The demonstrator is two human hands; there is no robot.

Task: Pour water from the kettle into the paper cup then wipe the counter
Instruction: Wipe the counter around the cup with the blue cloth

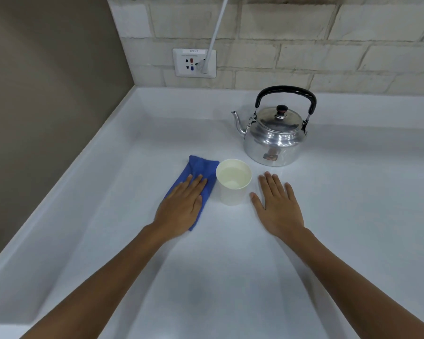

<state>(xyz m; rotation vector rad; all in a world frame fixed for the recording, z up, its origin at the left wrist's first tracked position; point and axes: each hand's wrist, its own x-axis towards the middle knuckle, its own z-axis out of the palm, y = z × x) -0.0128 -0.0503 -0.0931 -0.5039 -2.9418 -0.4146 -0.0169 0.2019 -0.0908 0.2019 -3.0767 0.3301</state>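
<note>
The smooth white table [230, 265] carried a folded blue cloth [201, 167], a plain white paper cup [231, 194] and a shiny silver metal kettle [272, 143] with a black handle. The brick-patterned back wall [304, 33] was beige, and the side wall [47, 94] was plain taupe.

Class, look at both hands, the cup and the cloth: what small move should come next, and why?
Probably slide the left hand with the blue cloth across the counter to start wiping. The cup seems to hold water already, the kettle stands upright behind it, and that hand lies flat on the cloth. The right hand rests flat and empty beside the cup.
</note>
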